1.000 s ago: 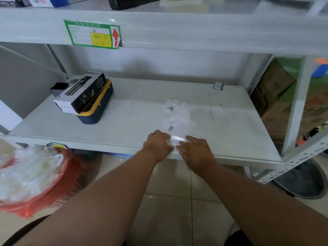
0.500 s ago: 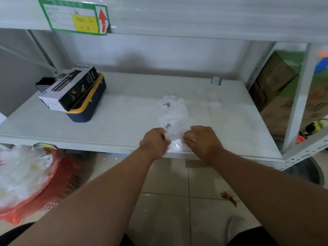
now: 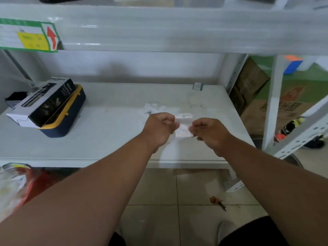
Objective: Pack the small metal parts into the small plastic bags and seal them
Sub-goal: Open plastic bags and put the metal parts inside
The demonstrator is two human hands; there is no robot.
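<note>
The shelf (image 3: 110,135) was pale grey-white. Left of the grip, a black-and-white box (image 3: 42,102) lay on a navy case (image 3: 71,119) with a yellow rim. The bag (image 3: 183,129) was clear, the floor (image 3: 159,189) beige tile.

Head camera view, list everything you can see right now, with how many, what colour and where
Small plastic bag: one, clear, held above the shelf between both hands.
Loose plastic bags: a small heap, clear, on the shelf behind the hands; count unclear.
Shelf: one, white, ahead.
Printed box: one, black and white, lying on the case at shelf left.
Case: one, navy with yellow rim, shelf left.
Label: one, green-bordered with red arrow, upper shelf edge.
Cardboard boxes: several, brown, right of the rack.
Basket: one, red, lower left.
Left hand: pinches the bag.
Right hand: pinches the bag.
</note>
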